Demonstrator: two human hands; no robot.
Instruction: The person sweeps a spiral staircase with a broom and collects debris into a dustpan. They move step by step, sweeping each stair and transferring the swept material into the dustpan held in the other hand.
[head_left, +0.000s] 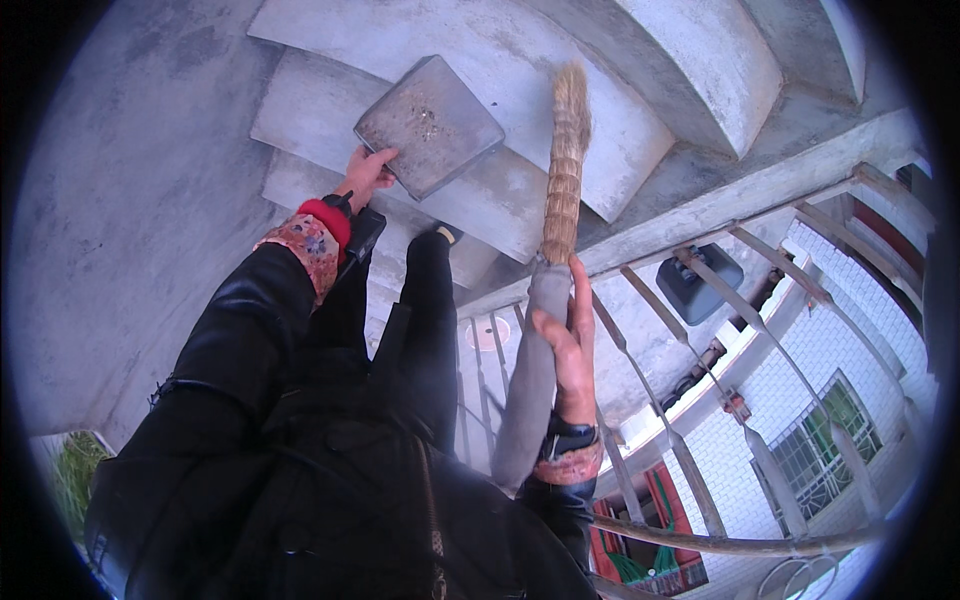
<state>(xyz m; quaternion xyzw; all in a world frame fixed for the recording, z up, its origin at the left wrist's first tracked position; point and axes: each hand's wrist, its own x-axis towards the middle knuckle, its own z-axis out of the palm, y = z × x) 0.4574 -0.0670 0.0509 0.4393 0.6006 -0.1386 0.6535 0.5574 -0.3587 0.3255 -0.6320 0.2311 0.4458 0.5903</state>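
Observation:
My left hand (367, 174) grips the near left edge of a square grey dustpan or shallow tray (431, 124), thumb on top; bits of debris lie on its surface. It is held over the concrete steps. My right hand (571, 349) is closed around the grey wrapped handle of a straw hand broom (566, 172). The broom's bound bristles point away from me, their frayed tip over a step to the right of the dustpan. The fingers under the dustpan are partly hidden.
Curved concrete stairs (480, 45) run beneath and ahead, beside a plain wall (150, 172) on the left. A metal railing (679, 442) borders the right side. Beyond it, lower down, are a dark container (697, 285) and a white brick wall (772, 375).

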